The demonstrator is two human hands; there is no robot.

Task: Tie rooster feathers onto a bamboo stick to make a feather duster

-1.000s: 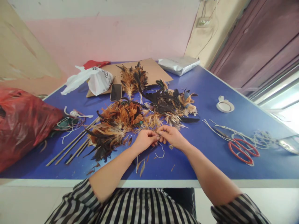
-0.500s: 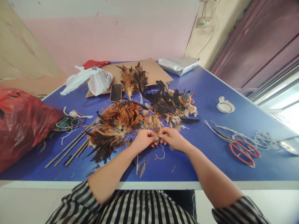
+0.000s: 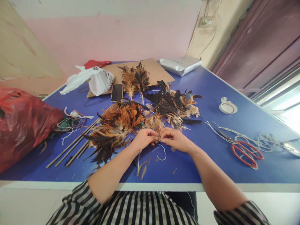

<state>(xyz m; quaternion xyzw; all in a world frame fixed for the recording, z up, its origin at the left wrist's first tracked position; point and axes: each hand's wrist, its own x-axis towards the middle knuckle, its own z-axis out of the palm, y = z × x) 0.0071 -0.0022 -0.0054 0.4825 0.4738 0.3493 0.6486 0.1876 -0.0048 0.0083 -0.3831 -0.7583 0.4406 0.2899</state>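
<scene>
My left hand (image 3: 145,139) and my right hand (image 3: 174,139) meet over the near middle of the blue table, fingertips pinched close together. Both are closed on a thin white string (image 3: 161,153), whose loose end curls on the table below them. Light brown feathers (image 3: 154,121) lie just beyond my fingers; whether the string goes round their quills is hidden. To the left is a heap of orange-brown and black feathers (image 3: 123,117). Behind my right hand is a pile of dark feathers (image 3: 167,103).
Red-handled scissors (image 3: 247,153) lie on tangled string at right, near a roll of white tape (image 3: 227,107). Thin sticks (image 3: 70,150) and a red plastic bag (image 3: 28,128) are at left. A phone (image 3: 117,92), cardboard (image 3: 157,72) and tied feather bunches (image 3: 128,78) sit at the back.
My fingers have shifted slightly, and my right fingertips have moved a little, still pinched by the left. The loose string below has moved slightly. The whole view has shifted a little.
</scene>
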